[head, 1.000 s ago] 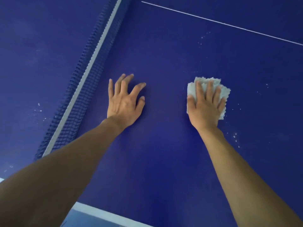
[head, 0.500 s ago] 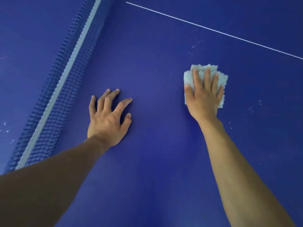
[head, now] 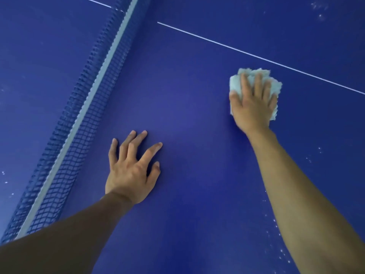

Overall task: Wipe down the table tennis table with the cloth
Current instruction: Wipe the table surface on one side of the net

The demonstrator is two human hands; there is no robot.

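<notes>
1. While the net (head: 79,119) runs up the far left and splits the blue tabletop (head: 193,107), a few white specks (head: 6,181) dot the half beyond it.
2. Just right of the net, the left hand (head: 130,171) rests palm-down on the tabletop. Its fingers (head: 138,139) are straight and spread apart and hold nothing. It looks like a brace for the reach.
3. Well apart from it, farther out and to the right, the cloth (head: 236,87) lies bunched on the tabletop, a little short of the thin white line (head: 256,56).
4. The right hand (head: 252,107) covers most of the cloth. Its fingers (head: 258,84) lie straight and close together, pressed flat on top, with the thumb at the cloth's left edge. They are not curled round it.
5. Judged from this, a wiping stroke is in hand on the near half, with the arm stretched well out.
6. More specks lie beside the right forearm (head: 276,228) and in the top right corner (head: 320,16). The next move probably calls for sweeping the cloth rightward and back over these. Even, flat pressure would keep the bunched cloth from slipping out from under the palm.
</notes>
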